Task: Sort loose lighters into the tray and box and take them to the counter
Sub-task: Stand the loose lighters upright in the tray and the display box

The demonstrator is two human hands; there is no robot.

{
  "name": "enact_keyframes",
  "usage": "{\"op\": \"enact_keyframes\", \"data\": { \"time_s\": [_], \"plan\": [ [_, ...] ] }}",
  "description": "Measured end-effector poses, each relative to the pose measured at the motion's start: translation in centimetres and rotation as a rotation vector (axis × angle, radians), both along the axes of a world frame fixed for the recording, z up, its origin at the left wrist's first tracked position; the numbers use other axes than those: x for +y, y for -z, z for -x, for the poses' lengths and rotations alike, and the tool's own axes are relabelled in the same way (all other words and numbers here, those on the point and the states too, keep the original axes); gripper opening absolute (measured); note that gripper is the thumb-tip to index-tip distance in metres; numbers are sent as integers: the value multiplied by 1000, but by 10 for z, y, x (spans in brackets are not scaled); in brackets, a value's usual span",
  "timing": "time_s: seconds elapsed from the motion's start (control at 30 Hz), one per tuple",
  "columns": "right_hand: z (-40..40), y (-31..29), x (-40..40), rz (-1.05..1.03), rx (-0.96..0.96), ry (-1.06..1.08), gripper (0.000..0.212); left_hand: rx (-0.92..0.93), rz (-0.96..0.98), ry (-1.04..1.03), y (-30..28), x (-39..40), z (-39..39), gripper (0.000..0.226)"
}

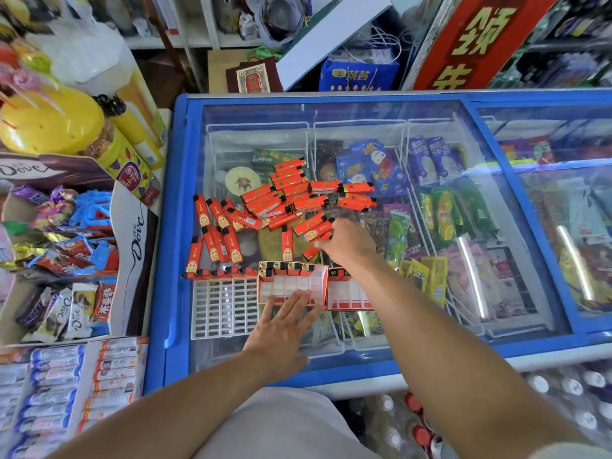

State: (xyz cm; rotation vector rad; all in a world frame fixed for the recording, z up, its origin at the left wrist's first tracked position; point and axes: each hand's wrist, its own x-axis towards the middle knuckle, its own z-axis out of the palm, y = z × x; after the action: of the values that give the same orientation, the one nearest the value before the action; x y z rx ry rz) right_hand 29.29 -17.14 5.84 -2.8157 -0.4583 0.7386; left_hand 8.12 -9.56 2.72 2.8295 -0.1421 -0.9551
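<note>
Head view: the left hand [284,321] lies flat, fingers straight, steadying the box [293,286] on the freezer lid [430,114]. The right hand [347,241] curls its grip around a lighter [313,250] by the loose pile [284,197]. Best to lift it clear, then slot it upright beside the filled row.

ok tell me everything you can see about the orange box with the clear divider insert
The orange box is a shallow open carton with orange walls, holding a clear plastic insert of small square cells. It lies flat on the freezer's glass lid, between a white grid tray and a red and white box. One row along its far edge holds upright lighters; the other cells look empty. The left hand rests straight fingers on its near edge.
</note>
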Motion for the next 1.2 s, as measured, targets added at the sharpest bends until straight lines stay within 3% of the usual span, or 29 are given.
{"op": "enact_keyframes", "data": {
  "time_s": [0.17, 0.33, 0.47, 0.6, 0.7, 0.83, 0.97, 1.07, 1.2],
  "plan": [
    [-9, 21, 20, 118, 79, 19, 76, 26, 35, -21, 0, 1, -3, 101],
    [-16, 35, 17, 42, 153, 113, 75, 22, 29, -21, 2, 0, -2, 106],
    [-13, 36, 10, -276, 207, 278, 55, 36, 49, -41, 0, -1, -3, 106],
    [6, -5, 3, -477, -14, 218, 25, 2, 120, -85, 0, 0, -3, 98],
    [31, -44, -7, -608, -110, 96, 21, -99, 169, -147, 0, 7, 4, 90],
    [67, -75, -24, -566, -61, -193, 25, -144, 64, -135, -7, 21, 21, 84],
    [91, -58, -23, -473, -51, -305, 26, -116, -26, -98, -9, 33, 34, 85],
    [104, -29, -14, -354, -261, -324, 21, -95, -29, -84, -5, 36, 36, 90],
    [120, -1, -5, -361, -423, -224, 21, -98, -36, -67, -3, 36, 36, 94]
  ]
}}
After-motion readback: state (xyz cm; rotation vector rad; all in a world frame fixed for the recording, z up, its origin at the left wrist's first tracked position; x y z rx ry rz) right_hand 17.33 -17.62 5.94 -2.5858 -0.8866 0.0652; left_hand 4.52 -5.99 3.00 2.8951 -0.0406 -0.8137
